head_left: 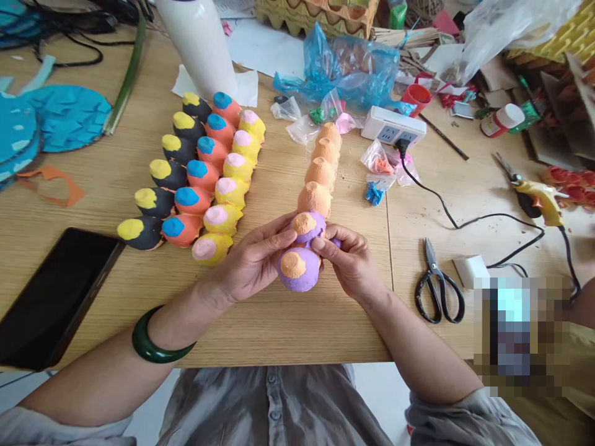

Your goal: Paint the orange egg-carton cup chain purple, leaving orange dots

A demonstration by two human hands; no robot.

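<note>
A strip of egg-carton bumps (317, 195) points away from me; its far bumps are orange, while the two nearest are purple with orange tops. My left hand (260, 251) grips the near end from the left, thumb beside the upper purple bump. On the other side, my right hand (346, 257) pinches the purple covering between the two near bumps, with a bit of purple showing by its fingers. Left of the hands lie three finished-looking strips: black with yellow tops (160, 201), orange-red with blue tops (194, 199), and yellow with pink tops (230, 191).
Scissors (433, 279), a power strip (393, 127), a cable and a glue gun (542, 198) lie at the right. A phone (56, 291) is at the left. Behind stand a white bottle (199, 46) and a blue bag (344, 68). A person sits at the lower right.
</note>
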